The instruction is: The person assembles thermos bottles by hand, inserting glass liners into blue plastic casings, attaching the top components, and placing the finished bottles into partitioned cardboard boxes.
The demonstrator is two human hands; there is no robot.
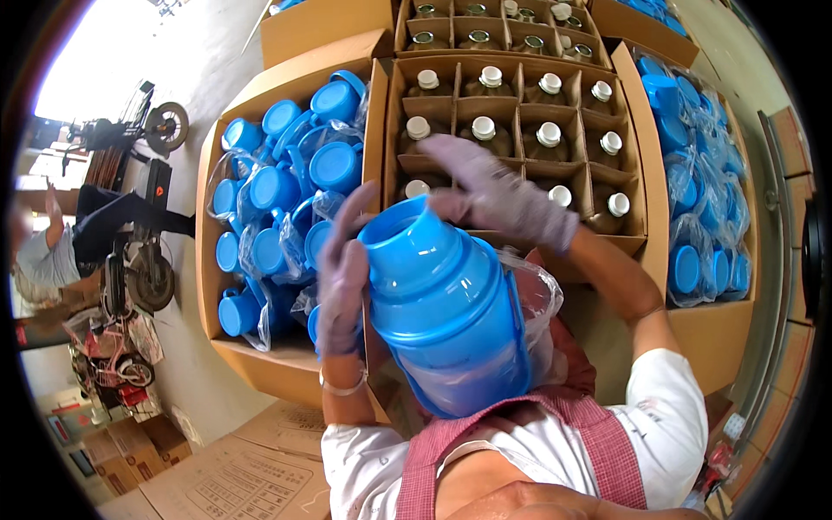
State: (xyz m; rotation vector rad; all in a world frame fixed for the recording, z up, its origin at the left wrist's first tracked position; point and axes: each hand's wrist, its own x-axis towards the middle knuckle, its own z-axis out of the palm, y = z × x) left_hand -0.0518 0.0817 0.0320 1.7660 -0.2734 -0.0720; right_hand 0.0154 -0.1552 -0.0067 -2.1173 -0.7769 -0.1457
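Observation:
A large blue plastic thermos jug shell [451, 312] with a wide mouth and a pouring spout leans against my apron. Clear plastic film [542, 299] hangs around its lower part and right side. My left hand [342, 277], in a greyish-purple glove, lies along the jug's left side with its fingers stretched upward near the rim. Over the far side of the spout is my right hand [511, 195], gloved alike. Its fingers point away to the left, apart from the thumb, which is close to the spout. Whether the jug has anything inside cannot be made out.
Ahead, a divided carton [517, 165] holds several bottle-like liners with white caps. Blue cups [276, 186] in film fill the left carton, and more blue items [685, 269] the right one. Flattened cardboard [247, 472] lies lower left. A person [65, 243] sits by a motorbike [143, 269].

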